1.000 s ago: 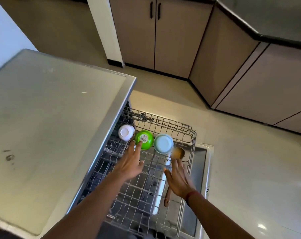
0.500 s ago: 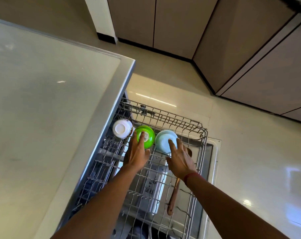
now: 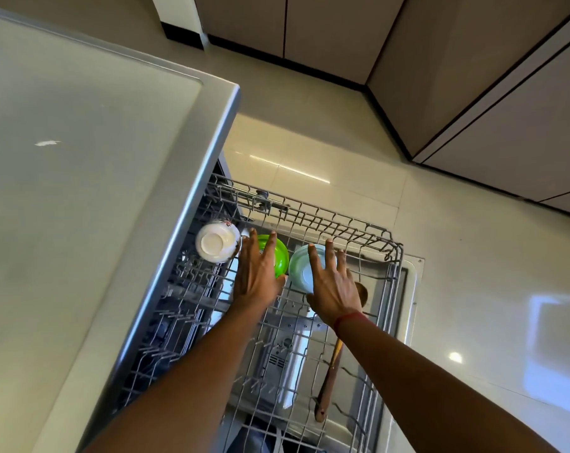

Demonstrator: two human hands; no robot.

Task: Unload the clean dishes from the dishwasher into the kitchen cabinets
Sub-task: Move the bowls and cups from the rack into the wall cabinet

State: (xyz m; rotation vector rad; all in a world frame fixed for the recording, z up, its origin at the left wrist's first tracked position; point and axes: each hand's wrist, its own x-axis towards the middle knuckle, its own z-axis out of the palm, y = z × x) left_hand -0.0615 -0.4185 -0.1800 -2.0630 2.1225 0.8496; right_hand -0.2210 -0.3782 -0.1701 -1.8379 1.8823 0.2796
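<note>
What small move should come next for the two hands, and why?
The left hand lies flat over the upturned green bowl and the right hand over the pale blue bowl, straight-fingered, both bowls in the dishwasher rack. Neither looks gripped yet, so probably the next move is to curl round them.

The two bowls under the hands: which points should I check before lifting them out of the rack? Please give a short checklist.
1. The left hand is over the green bowl: ok.
2. The right hand is over the light blue bowl: ok.
3. Fingers curled round the bowls: not ok, both hands lie open.
4. The rack is pulled out far enough: ok.
5. The wooden spoon is apart from the light blue bowl: cannot tell, the right hand hides that spot.
6. Cabinet doors open: not ok, those in view are shut.
</note>
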